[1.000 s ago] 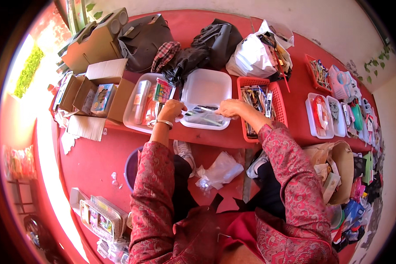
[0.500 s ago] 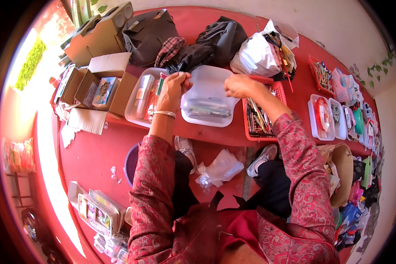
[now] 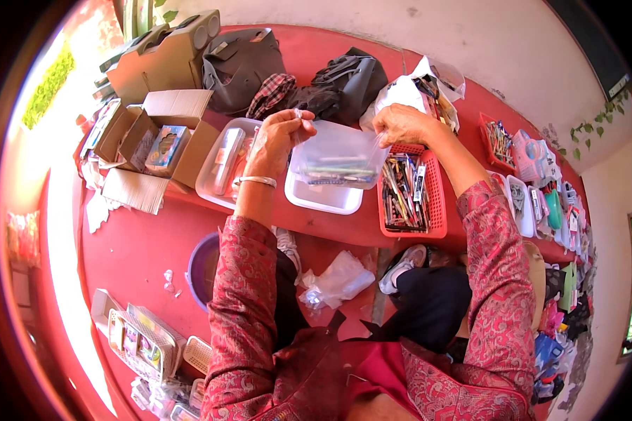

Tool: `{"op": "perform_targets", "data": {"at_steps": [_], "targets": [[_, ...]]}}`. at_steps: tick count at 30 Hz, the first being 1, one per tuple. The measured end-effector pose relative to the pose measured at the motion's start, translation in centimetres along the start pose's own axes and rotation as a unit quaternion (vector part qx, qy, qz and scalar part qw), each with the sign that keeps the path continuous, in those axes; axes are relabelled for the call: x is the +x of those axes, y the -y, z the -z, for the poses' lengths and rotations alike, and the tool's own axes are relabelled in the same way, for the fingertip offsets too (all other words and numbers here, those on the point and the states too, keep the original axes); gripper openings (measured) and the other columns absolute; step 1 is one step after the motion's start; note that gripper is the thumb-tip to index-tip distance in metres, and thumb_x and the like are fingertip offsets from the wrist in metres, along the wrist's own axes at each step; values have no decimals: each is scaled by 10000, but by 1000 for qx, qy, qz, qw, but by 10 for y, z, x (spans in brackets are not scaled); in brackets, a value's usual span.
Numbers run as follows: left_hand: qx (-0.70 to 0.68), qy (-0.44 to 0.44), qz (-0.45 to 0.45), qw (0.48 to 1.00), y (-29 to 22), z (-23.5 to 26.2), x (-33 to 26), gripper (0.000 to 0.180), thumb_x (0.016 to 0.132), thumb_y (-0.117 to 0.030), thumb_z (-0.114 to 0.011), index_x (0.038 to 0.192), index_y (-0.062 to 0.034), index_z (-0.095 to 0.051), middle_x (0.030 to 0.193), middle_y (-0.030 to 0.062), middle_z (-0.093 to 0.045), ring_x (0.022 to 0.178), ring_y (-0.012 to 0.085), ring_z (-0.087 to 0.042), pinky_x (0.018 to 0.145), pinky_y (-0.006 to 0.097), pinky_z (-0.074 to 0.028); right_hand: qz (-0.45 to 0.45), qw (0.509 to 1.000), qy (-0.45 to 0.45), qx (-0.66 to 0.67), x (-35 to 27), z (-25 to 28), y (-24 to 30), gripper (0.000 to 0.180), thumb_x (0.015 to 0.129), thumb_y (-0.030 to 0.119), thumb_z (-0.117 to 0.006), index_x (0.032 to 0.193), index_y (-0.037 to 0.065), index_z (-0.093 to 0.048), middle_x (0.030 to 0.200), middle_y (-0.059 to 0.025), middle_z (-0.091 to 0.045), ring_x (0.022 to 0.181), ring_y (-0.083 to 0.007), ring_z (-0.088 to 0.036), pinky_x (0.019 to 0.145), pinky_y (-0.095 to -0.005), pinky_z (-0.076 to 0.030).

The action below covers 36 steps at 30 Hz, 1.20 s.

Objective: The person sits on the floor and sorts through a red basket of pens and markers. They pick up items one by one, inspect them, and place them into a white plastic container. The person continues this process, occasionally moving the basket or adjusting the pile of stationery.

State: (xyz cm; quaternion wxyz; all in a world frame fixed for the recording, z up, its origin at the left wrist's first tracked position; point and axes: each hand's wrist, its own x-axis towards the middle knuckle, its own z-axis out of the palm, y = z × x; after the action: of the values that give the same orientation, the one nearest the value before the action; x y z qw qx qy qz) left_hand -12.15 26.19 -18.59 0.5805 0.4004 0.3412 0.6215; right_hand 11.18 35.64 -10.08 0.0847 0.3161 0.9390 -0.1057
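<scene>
Single head-worn fisheye view, looking steeply down from above the person's own lap, facing forward over the red desk [image 3: 330, 224], close to both raised forearms, wall at the top edge, straight edges bowing toward the dark round rim, no second view.

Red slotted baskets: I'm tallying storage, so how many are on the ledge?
2: one red basket of pens just right of the white tub, another smaller red basket farther right. More may be hidden.

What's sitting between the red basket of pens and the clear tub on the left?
In the head view, a white tray lies between the red basket and the clear tub. Both hands hold a clear bag of pens above it.
</scene>
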Motion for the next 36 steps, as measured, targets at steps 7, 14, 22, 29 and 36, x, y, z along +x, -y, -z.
{"op": "perform_targets", "data": {"at_steps": [7, 14, 22, 29, 36], "targets": [[186, -60, 1, 981, 22, -10, -2, 204, 857, -202, -507, 830, -23, -600, 673, -12, -525, 616, 74, -472, 616, 205, -395, 5, 992, -121, -31, 1, -34, 12, 119, 622, -8, -546, 709, 51, -603, 731, -141, -620, 770, -309, -609, 651, -377, -486], [154, -136, 73, 976, 67, 2, -3, 118, 786, -140, -557, 750, -40, -608, 703, 4, -529, 607, 86, -492, 581, 205, -417, 12, 964, -267, -1, 9, -151, 10, 132, 673, -27, -506, 763, 51, -565, 778, -136, -564, 773, -325, -583, 657, -402, -483], [174, -188, 2, 967, 55, 3, 7, 153, 834, -177, -528, 787, -44, -588, 736, 29, -566, 574, 66, -478, 515, 179, -389, -6, 894, -440, 82, 3, -133, 24, 81, 702, -2, -482, 743, 53, -524, 746, -122, -534, 778, -306, -553, 684, -379, -448], [-14, -29, -106, 994, 23, -44, -8, 151, 902, -207, -480, 850, -79, -539, 1007, 149, -601, 601, 115, -542, 578, 216, -423, -7, 846, -488, 214, -56, -88, 14, 99, 711, -30, -466, 776, 17, -525, 747, -133, -570, 736, -304, -571, 664, -372, -450], [-17, 53, 31, 998, 52, -94, -9, 197, 911, -214, -462, 805, -65, -533, 934, 113, -594, 640, 131, -559, 578, 227, -457, -76, 845, -477, 229, -121, -98, -17, 101, 714, -42, -471, 795, -14, -523, 770, -152, -571, 751, -312, -567, 684, -362, -452]]}}
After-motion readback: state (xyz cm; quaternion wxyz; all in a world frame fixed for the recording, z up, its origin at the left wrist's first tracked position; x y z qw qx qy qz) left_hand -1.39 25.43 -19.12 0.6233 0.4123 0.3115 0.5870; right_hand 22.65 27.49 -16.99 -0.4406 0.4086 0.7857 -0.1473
